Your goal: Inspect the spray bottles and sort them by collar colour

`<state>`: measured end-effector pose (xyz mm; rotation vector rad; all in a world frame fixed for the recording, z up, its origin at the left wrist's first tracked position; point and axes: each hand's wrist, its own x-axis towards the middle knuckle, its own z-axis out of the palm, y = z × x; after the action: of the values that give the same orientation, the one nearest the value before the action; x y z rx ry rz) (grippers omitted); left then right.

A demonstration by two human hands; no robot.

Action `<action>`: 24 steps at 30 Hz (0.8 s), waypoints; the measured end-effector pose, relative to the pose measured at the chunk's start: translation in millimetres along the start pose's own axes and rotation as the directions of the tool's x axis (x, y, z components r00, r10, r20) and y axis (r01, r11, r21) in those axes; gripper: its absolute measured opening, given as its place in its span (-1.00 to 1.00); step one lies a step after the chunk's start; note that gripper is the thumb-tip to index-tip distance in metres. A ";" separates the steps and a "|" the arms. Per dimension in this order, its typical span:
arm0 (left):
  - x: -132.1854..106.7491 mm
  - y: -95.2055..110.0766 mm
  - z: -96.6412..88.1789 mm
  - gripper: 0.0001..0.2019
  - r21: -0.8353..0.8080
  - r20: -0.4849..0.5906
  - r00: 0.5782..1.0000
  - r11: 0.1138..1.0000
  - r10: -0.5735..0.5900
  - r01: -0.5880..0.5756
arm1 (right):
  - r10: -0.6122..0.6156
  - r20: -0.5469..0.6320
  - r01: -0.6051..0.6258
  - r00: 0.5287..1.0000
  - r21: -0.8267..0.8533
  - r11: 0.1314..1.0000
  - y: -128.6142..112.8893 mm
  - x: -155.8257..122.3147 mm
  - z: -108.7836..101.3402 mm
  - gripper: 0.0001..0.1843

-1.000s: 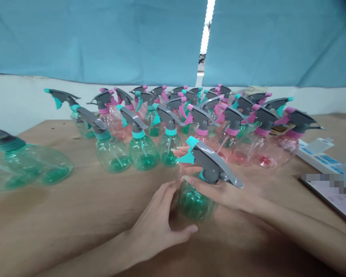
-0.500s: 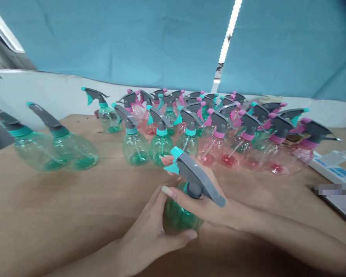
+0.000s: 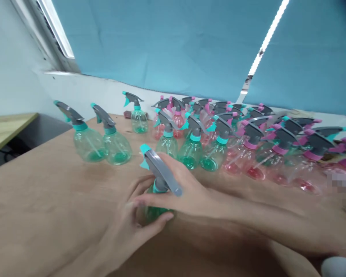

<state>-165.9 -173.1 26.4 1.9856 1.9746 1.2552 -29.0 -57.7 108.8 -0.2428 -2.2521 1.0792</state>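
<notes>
Between my two hands, low in the middle of the head view, stands a green spray bottle with a grey trigger head and turquoise nozzle and collar. My left hand curls round the lower left of its body, the thumb along the near side. Around the bottle's neck my right hand is wrapped, its thumb crossing in front of the collar and its other fingers hidden behind. Just beyond are a green spray bottle and its like, lined up on the brown table.
Several pink spray bottles fill the right and back. Two green spray bottles stand together at left, and a single green bottle farther back. Behind the table hangs a blue curtain. Another wooden table shows at far left.
The view has swung left, so the bottles at the back appear farther right. My hands and the held bottle have shifted left toward the two green bottles, the grip staying on it.
</notes>
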 end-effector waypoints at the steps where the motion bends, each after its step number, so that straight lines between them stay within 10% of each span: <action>1: 7.0 1.7 -8.2 -0.52 -0.025 0.046 0.999 0.999 0.024 -0.023 | 0.017 0.047 -0.014 0.999 -0.081 0.997 -1.3 3.7 -4.0 -0.42; 5: 33.2 -7.0 -30.5 -0.58 0.084 -0.117 0.985 0.989 0.127 -0.118 | 0.184 0.193 -0.117 0.964 -0.313 0.943 -7.7 12.5 -30.3 -0.23; 12: 62.7 -52.5 -42.4 -0.47 0.434 -0.147 0.961 0.888 0.232 -0.148 | 0.080 -0.058 -0.098 0.995 -0.496 0.863 -20.3 36.8 -67.2 -0.66; 18: 86.8 -55.2 -48.1 -0.40 0.607 -0.061 0.974 0.783 0.216 -0.135 | -0.062 -0.187 -0.084 0.980 -0.680 0.729 0.5 79.5 -65.0 -0.65; 24: 101.3 -56.6 -47.8 -0.44 0.632 -0.055 0.977 0.765 0.205 -0.124 | 0.071 -0.200 -0.197 0.977 -0.735 0.649 31.6 105.3 -52.6 -0.44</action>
<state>-255.1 -99.1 74.4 2.4583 2.5865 0.8022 -83.4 39.8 157.7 -0.8208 -2.4413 0.0913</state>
